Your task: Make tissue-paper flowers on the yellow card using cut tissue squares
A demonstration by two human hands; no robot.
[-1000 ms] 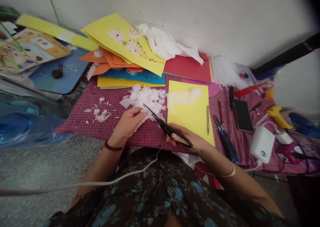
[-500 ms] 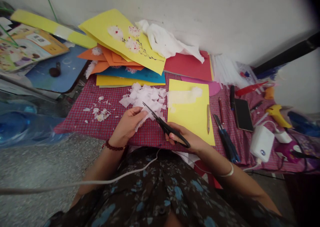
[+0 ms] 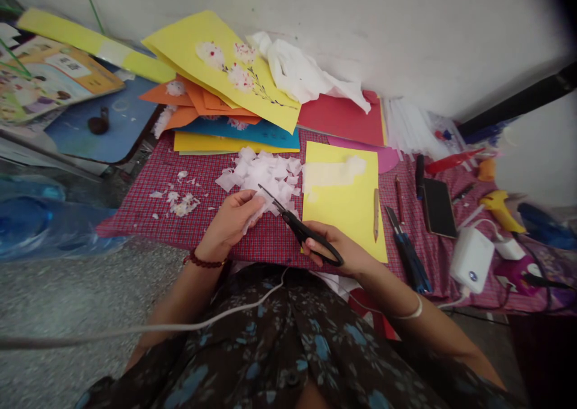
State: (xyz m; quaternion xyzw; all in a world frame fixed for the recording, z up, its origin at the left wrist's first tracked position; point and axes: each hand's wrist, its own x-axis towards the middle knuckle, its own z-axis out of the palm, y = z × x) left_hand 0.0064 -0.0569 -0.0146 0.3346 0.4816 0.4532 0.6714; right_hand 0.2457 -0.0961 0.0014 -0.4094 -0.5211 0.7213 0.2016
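My left hand (image 3: 232, 219) pinches a small white tissue paper piece (image 3: 252, 215) between thumb and fingers. In my right hand (image 3: 331, 246) are black-handled scissors (image 3: 293, 221), closed around the handle loops. Their blades point up and left, beside my left fingertips and the paper; the blades look only slightly apart. Just beyond lies a heap of cut white paper pieces (image 3: 265, 171). A yellow sheet (image 3: 340, 213) with a pale strip on it lies to the right, a pencil (image 3: 375, 215) along its edge.
Coloured sheets, topped by a yellow card with paper flowers (image 3: 225, 72), lie at the back beside crumpled white tissue (image 3: 300, 69). On the right are a utility knife (image 3: 408, 252), a black notebook (image 3: 439, 207), a white power bank (image 3: 472, 258) and a yellow glue gun (image 3: 502, 209). White scraps (image 3: 183, 203) lie left.
Almost nothing differs. The view has shifted very slightly; both hands keep their places, with the scissors still beside the paper in my left hand.
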